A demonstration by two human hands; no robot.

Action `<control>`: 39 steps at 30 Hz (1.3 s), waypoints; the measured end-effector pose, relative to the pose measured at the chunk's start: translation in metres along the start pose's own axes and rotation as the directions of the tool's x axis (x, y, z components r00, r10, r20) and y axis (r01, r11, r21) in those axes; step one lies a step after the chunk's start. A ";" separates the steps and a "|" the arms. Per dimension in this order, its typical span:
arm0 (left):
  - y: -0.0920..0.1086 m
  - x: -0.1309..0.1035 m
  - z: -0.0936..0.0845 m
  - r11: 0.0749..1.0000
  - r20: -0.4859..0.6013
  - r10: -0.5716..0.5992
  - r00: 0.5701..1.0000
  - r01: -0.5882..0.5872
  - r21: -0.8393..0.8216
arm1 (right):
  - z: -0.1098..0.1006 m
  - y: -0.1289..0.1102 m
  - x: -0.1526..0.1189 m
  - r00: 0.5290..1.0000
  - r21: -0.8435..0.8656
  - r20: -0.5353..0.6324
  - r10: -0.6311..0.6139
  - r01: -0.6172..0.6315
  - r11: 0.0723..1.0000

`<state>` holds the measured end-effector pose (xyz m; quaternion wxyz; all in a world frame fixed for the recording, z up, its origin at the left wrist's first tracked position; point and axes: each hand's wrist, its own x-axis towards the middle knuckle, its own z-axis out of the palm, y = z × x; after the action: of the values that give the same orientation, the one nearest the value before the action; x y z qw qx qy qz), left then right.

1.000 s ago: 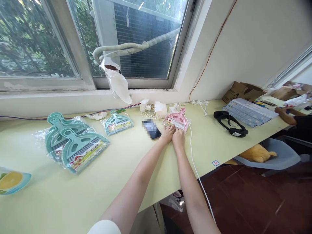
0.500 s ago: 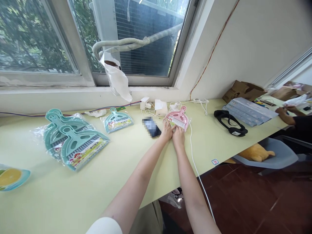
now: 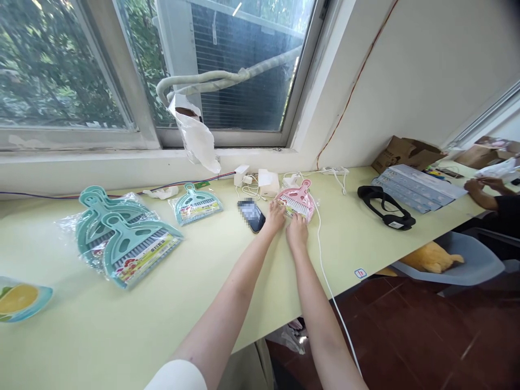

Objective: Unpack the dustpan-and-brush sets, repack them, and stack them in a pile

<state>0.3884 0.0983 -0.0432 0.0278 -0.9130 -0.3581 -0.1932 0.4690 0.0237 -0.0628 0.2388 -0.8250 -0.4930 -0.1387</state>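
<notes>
A small pink dustpan and brush set (image 3: 299, 199) in clear wrapping lies on the table, its handle pointing toward the wall. At its left edge, my left hand (image 3: 277, 215) is closed on the packet with bent fingers. My right hand (image 3: 298, 232) has its fingers curled on the packet's near edge. The parts of the fingers under and behind the packet are hidden. Just left of my left hand is a smartphone (image 3: 255, 216) with a blurred screen. Further left, a small wrapped teal dustpan set (image 3: 197, 206) and larger teal dustpan sets (image 3: 136, 246) lie on the table.
White chargers and boxes (image 3: 268, 183) stand by the wall. A white cable (image 3: 320, 254) runs off the near edge. To the right are a black headset strap (image 3: 384, 208), blue flat packaging (image 3: 420, 187) and a cardboard box (image 3: 406, 154). Another person's hands (image 3: 479, 187) show at far right.
My hands have moved slightly apart, the left a little to the left and the right a little nearer me. The pink set stays nearly in place; the view has tilted slightly.
</notes>
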 end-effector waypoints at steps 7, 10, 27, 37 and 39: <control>-0.003 -0.006 -0.002 0.997 0.045 -0.028 0.999 0.031 -0.071 | 0.003 0.002 0.001 1.000 0.012 -0.006 -0.006 0.007 1.000; -0.004 -0.005 -0.003 0.995 0.051 -0.037 0.998 0.042 -0.088 | 0.005 0.003 0.001 1.000 0.028 -0.009 -0.010 0.010 1.000; -0.006 0.003 -0.005 0.984 0.063 -0.147 0.987 0.153 -0.094 | 0.004 0.001 0.000 1.000 0.039 -0.003 -0.022 0.022 0.999; 0.025 -0.007 -0.011 0.999 -0.038 -0.030 0.999 0.029 -0.044 | -0.001 -0.001 -0.002 1.000 0.047 0.001 -0.002 0.002 0.999; 0.024 -0.010 -0.010 0.999 0.007 -0.004 1.000 0.005 -0.038 | 0.000 -0.001 -0.002 1.000 0.057 0.002 -0.006 0.006 0.998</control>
<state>0.3942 0.0724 -0.0358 0.0085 -0.9133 -0.3566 -0.1968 0.4679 0.0226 -0.0631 0.2615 -0.8165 -0.4994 -0.1243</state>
